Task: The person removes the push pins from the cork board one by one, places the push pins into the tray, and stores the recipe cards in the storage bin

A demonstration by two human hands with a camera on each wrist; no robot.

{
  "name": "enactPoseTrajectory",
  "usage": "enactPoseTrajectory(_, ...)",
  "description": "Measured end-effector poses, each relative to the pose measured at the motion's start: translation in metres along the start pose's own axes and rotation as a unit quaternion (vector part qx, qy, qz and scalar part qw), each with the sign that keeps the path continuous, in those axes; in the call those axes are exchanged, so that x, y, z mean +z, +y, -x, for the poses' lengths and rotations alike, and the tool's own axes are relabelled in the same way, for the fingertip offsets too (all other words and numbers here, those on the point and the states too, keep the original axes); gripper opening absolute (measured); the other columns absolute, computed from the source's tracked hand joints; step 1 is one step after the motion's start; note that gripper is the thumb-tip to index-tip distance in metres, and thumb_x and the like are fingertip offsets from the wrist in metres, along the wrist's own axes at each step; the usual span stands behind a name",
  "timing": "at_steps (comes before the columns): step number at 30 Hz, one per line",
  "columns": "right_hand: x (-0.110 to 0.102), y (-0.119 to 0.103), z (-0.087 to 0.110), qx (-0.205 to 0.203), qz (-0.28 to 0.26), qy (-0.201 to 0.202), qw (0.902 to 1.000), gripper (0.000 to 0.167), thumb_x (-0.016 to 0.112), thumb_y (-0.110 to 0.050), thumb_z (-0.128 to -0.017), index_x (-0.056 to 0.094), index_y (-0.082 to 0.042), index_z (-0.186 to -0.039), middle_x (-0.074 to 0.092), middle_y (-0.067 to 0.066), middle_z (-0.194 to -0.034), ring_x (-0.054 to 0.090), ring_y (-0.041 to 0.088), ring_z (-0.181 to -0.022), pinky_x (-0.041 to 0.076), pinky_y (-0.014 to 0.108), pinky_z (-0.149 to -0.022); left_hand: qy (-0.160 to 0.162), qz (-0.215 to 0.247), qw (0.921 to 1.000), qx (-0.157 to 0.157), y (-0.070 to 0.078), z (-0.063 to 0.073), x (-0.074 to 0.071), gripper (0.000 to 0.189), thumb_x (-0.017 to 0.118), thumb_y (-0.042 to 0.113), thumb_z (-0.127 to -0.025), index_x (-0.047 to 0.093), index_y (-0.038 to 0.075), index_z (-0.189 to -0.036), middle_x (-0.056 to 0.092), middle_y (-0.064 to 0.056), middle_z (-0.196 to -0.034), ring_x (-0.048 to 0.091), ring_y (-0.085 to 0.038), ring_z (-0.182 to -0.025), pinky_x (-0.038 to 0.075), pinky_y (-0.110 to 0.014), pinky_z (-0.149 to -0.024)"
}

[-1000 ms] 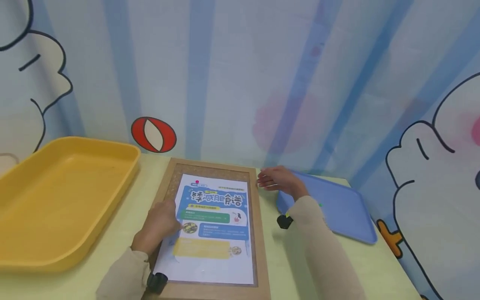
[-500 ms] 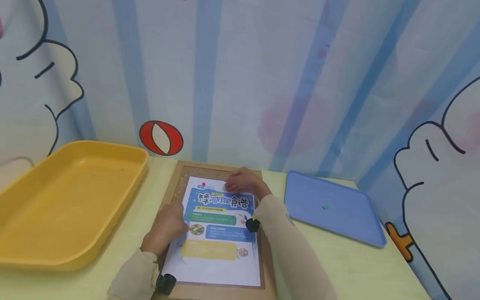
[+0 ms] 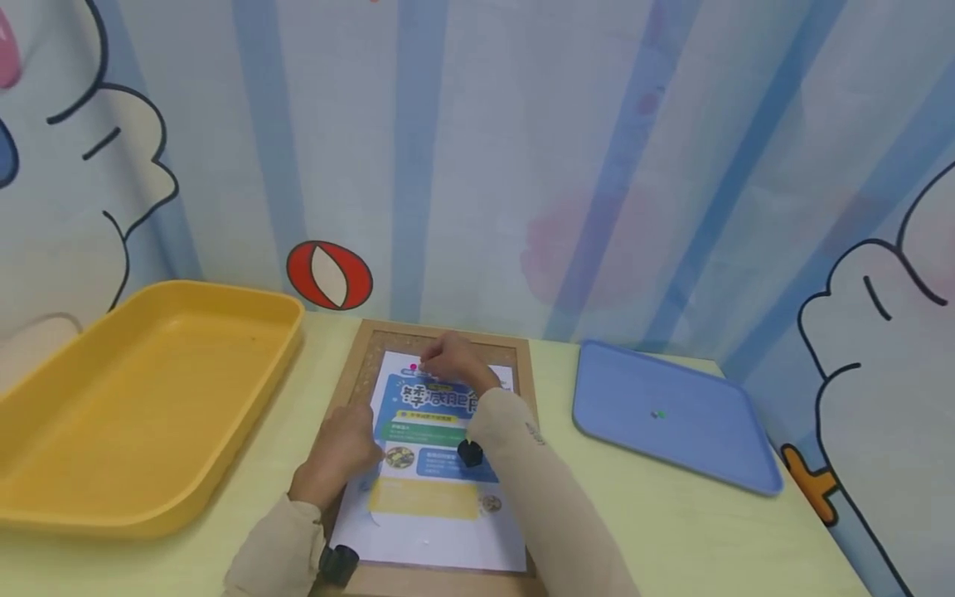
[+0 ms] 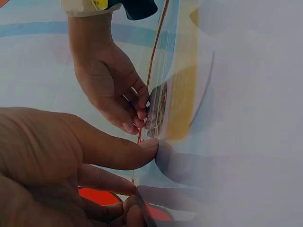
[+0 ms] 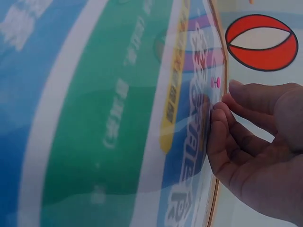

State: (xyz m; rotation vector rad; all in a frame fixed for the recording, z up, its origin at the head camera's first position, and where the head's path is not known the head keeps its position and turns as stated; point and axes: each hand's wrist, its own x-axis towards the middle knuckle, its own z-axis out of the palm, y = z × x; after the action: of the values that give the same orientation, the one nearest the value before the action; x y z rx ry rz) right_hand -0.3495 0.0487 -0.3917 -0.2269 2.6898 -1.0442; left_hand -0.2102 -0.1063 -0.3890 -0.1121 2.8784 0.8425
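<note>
A printed poster (image 3: 418, 543) lies on a wood-framed cork board (image 3: 522, 352). My left hand (image 3: 343, 452) rests on the poster's left edge; in the left wrist view its outstretched thumb (image 4: 137, 153) presses the glossy surface and the index fingertip touches below. My right hand (image 3: 457, 361) is at the poster's top, beside a pink pushpin (image 3: 414, 366) near the upper left corner. In the right wrist view, thumb and fingertips of the right hand (image 5: 255, 137) come close together just beside the pushpin (image 5: 218, 83). Anything pinched there is hidden.
A yellow tray (image 3: 142, 398) stands left of the board. Right of it lies a blue tray (image 3: 686, 390) with tiny green and pale pieces (image 3: 659, 414) in it. A printed curtain (image 3: 492, 166) rises behind the pale yellow tabletop (image 3: 671, 531).
My right hand has moved left, from beside the board near the blue tray, over the poster's top edge to the pink pushpin. The left hand stays at the poster's left edge. The view shifted slightly.
</note>
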Motion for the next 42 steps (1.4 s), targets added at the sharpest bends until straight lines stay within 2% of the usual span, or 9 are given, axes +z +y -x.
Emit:
enactPoseTrajectory(3, 0.005, -0.005, -0.002, 0.000, 0.015, 0.009, 0.9999, 0.014, 0.072, -0.019, -0.091, 0.076, -0.014, -0.104, 0.072, 0.002, -0.100, 0.066, 0.020, -0.094, 0.054, 0.041, -0.095, 0.000, 0.002, 1.0000, 0.004, -0.001, -0.001, 0.000, 0.051, 0.074, -0.001, -0.081, 0.054, -0.015, -0.126, 0.066, -0.021, -0.099, 0.062, -0.029, -0.083, 0.059, -0.042, -0.075)
enactPoseTrajectory(6, 0.010, -0.008, -0.004, -0.013, 0.026, 0.012, 0.9995, 0.013, 0.072, -0.017, -0.091, 0.076, -0.012, -0.102, 0.071, 0.004, -0.099, 0.065, 0.021, -0.094, 0.054, 0.041, -0.094, 0.001, -0.001, 1.0000, 0.003, -0.002, -0.002, 0.001, 0.050, 0.074, -0.001, -0.081, 0.054, -0.014, -0.125, 0.065, -0.020, -0.097, 0.060, -0.029, -0.082, 0.058, -0.041, -0.073)
enactPoseTrajectory(15, 0.024, -0.012, -0.011, -0.034, 0.105, 0.024, 0.9936, 0.005, 0.074, -0.015, -0.089, 0.074, -0.010, -0.087, 0.067, 0.002, -0.086, 0.060, 0.017, -0.082, 0.050, 0.031, -0.078, -0.002, -0.015, 0.9999, -0.003, -0.002, 0.000, 0.003, 0.049, 0.074, -0.001, -0.081, 0.055, -0.015, -0.124, 0.065, -0.021, -0.098, 0.058, -0.029, -0.084, 0.056, -0.045, -0.078)
enactPoseTrajectory(23, 0.029, -0.023, -0.008, -0.032, 0.141, 0.035, 0.9889, 0.007, 0.066, -0.010, -0.093, 0.071, -0.009, -0.088, 0.066, 0.004, -0.082, 0.060, 0.017, -0.076, 0.050, 0.029, -0.068, 0.002, -0.007, 0.9999, -0.008, -0.003, -0.001, 0.004, 0.053, 0.074, -0.003, -0.080, 0.054, -0.014, -0.128, 0.066, -0.022, -0.101, 0.060, -0.029, -0.084, 0.057, -0.046, -0.079)
enactPoseTrajectory(28, 0.031, -0.029, -0.010, -0.015, 0.145, 0.029, 0.9889, 0.004, 0.067, -0.012, -0.093, 0.068, -0.009, -0.091, 0.063, 0.004, -0.078, 0.058, 0.016, -0.068, 0.047, 0.027, -0.059, 0.005, -0.011, 0.9999, -0.005, -0.003, -0.001, 0.003, 0.053, 0.075, -0.003, -0.079, 0.055, -0.014, -0.126, 0.066, -0.022, -0.100, 0.060, -0.030, -0.085, 0.057, -0.048, -0.082)
enactPoseTrajectory(31, 0.031, -0.031, -0.012, -0.018, 0.161, 0.027, 0.9864, 0.005, 0.068, -0.013, -0.092, 0.069, -0.009, -0.090, 0.062, 0.004, -0.075, 0.056, 0.016, -0.064, 0.045, 0.026, -0.056, 0.004, -0.014, 0.9999, -0.006, -0.002, -0.001, 0.003, 0.053, 0.075, -0.002, -0.079, 0.055, -0.014, -0.126, 0.065, -0.022, -0.101, 0.060, -0.031, -0.087, 0.056, -0.049, -0.085)
enactPoseTrajectory(34, 0.032, -0.031, -0.014, -0.027, 0.183, 0.027, 0.9823, 0.006, 0.068, -0.014, -0.093, 0.069, -0.008, -0.089, 0.062, 0.004, -0.075, 0.056, 0.015, -0.064, 0.045, 0.025, -0.056, 0.003, -0.014, 0.9999, -0.010, -0.002, -0.001, 0.003, 0.053, 0.075, -0.002, -0.079, 0.055, -0.013, -0.127, 0.065, -0.021, -0.102, 0.059, -0.031, -0.088, 0.056, -0.049, -0.086)
enactPoseTrajectory(38, 0.033, -0.031, -0.017, -0.039, 0.214, 0.024, 0.9757, 0.007, 0.067, -0.015, -0.093, 0.068, -0.009, -0.097, 0.062, 0.003, -0.081, 0.060, 0.015, -0.071, 0.049, 0.026, -0.062, 0.004, -0.012, 0.9999, -0.011, -0.002, -0.001, 0.002, 0.049, 0.075, -0.001, -0.080, 0.057, -0.012, -0.124, 0.065, -0.019, -0.098, 0.059, -0.029, -0.086, 0.057, -0.046, -0.082)
enactPoseTrajectory(42, 0.032, -0.032, -0.017, -0.041, 0.219, 0.020, 0.9746, 0.011, 0.066, -0.016, -0.094, 0.067, -0.010, -0.103, 0.062, 0.002, -0.086, 0.061, 0.016, -0.077, 0.052, 0.027, -0.069, 0.003, -0.015, 0.9998, -0.009, -0.002, -0.002, 0.002, 0.045, 0.075, -0.001, -0.080, 0.059, -0.012, -0.121, 0.065, -0.018, -0.094, 0.059, -0.027, -0.082, 0.057, -0.043, -0.077)
